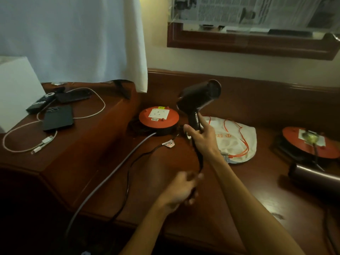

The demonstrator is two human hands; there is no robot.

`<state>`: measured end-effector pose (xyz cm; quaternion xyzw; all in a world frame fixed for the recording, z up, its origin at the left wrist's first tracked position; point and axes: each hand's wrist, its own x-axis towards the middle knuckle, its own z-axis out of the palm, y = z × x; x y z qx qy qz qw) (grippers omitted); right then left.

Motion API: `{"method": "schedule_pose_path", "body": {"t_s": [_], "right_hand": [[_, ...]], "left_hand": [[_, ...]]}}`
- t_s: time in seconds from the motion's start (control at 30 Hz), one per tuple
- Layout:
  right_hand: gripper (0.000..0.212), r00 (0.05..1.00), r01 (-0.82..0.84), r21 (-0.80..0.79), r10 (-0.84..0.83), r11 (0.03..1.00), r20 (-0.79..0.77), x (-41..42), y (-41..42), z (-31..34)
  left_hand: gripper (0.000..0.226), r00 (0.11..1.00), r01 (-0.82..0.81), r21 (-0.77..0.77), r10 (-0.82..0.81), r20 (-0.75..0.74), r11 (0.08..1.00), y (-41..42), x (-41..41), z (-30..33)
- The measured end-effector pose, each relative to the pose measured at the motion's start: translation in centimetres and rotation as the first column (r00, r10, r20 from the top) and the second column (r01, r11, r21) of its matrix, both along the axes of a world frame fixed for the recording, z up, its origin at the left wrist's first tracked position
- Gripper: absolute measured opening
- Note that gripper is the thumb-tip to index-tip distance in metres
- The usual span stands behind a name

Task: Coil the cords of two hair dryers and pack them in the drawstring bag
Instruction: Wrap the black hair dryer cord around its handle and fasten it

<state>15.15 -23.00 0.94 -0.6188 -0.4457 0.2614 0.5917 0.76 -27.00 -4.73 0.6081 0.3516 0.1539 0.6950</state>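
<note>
Dark hair dryer [199, 97] held up by its handle in right hand [201, 138], just left of white drawstring bag [237, 140] | left hand [181, 190] closed around its cord [199, 162] | second dryer [312, 178] lying right of bag

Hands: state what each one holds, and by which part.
The right hand grips the raised hair dryer by its handle. The left hand holds that dryer's black cord just below the handle.

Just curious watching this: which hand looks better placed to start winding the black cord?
Probably the left hand. It already grips the black cord just below the dark hair dryer, while the right hand is busy holding that dryer upright by its handle.
</note>
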Motion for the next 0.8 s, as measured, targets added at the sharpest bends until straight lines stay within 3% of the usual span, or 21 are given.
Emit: {"method": "schedule_pose_path", "body": {"t_s": [0.13,0.23,0.3,0.37,0.43,0.53,0.6,0.63,0.7,0.8], "right_hand": [[0.078,0.929,0.071,-0.03,-0.055,0.997,0.366,3.0,0.6,0.0],[0.075,0.871,0.074,-0.064,-0.033,0.995,0.49,3.8,0.0,-0.5],[0.072,0.844,0.046,-0.082,0.005,0.996,0.537,3.5,-0.6,-1.1],[0.069,0.822,0.03,-0.124,0.046,0.992,0.568,3.0,-1.1,-1.7],[0.062,0.825,0.008,-0.176,0.093,0.984,0.558,3.0,-1.1,-2.4],[0.048,0.844,-0.042,-0.244,0.165,0.969,0.511,2.8,-1.3,-3.1],[0.022,0.835,-0.094,-0.224,0.199,0.97,0.512,2.6,-1.8,-3.7],[0.019,0.847,-0.128,-0.215,0.219,0.968,0.485,2.5,-2.2,-4.0],[0.047,0.897,-0.18,-0.243,0.26,0.953,0.358,2.1,-2.9,-4.1],[0.067,0.943,-0.236,-0.277,0.289,0.931,0.168,1.7,-3.7,-4.1]], "left_hand": [[0.012,0.967,0.179,0.127,-0.151,-0.205,0.976,0.2,-1.7,-0.1],[0.012,0.928,0.274,0.223,-0.197,-0.315,0.936,2.0,-3.2,2.2],[0.012,0.901,0.311,0.392,-0.139,-0.41,0.866,2.8,-3.6,4.5],[0.008,0.85,0.374,0.61,0.005,-0.527,0.698,2.8,-3.6,7.1],[0.01,0.716,0.533,0.716,0.209,-0.666,0.451,1.7,-3.3,9.7],[0.034,0.582,0.717,0.679,0.399,-0.708,0.159,0.1,-2.2,12.3],[0.047,0.572,0.77,0.638,0.444,-0.69,0.0,0.3,-1.4,13.9],[0.049,0.582,0.773,0.632,0.452,-0.676,-0.05,1.1,-1.0,14.5],[0.054,0.577,0.776,0.63,0.437,-0.69,-0.028,3.3,-0.2,15.6],[0.059,0.47,0.807,0.551,0.331,-0.818,0.213,7.0,0.9,15.8]]}}
